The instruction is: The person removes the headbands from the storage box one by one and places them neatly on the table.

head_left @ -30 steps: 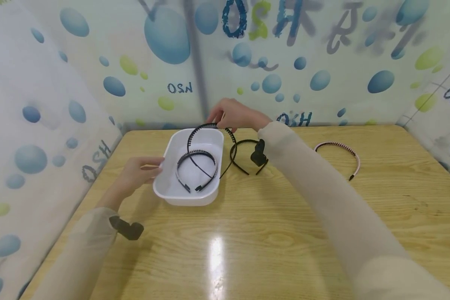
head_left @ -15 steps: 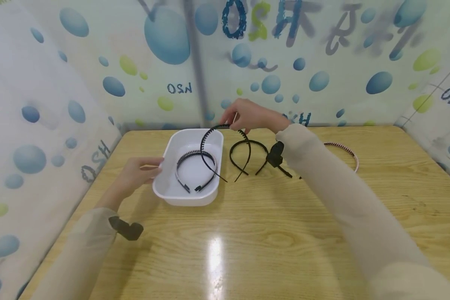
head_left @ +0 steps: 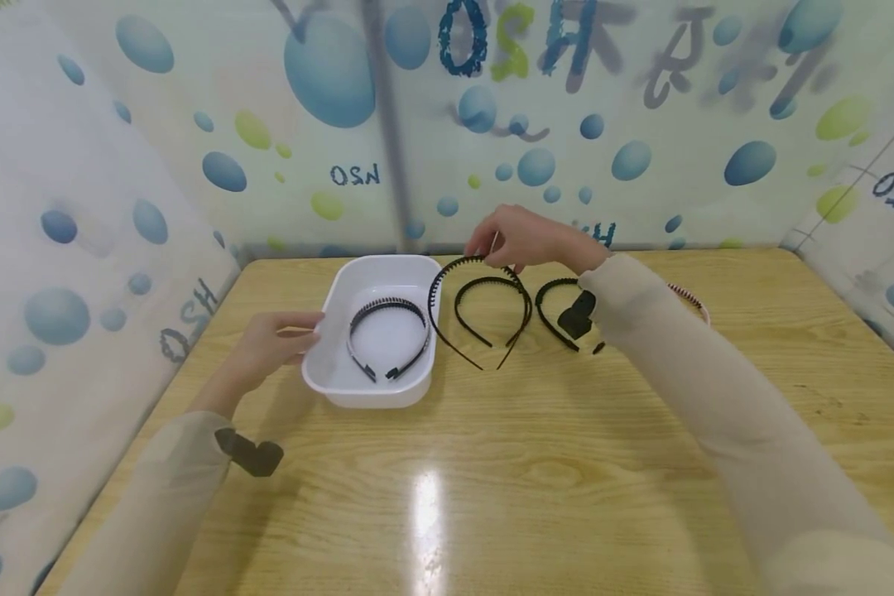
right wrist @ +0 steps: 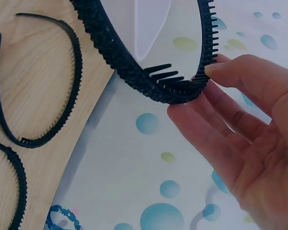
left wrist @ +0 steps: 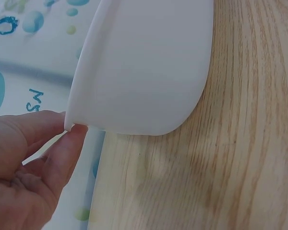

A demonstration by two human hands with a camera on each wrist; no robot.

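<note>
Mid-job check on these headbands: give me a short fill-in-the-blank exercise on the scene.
1. The left hand pinches the rim of the ____ container.
2. The headband in the right hand is ____ in colour.
3. The pink headband is partly hidden behind the ____ sleeve.
4. Besides the held and pink ones, ____ headbands lie directly on the table.
Missing words: white; black; right; two.

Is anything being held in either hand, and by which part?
The right hand pinches a black toothed headband at the top of its arch; the left hand pinches the white tub by its rim.
</note>
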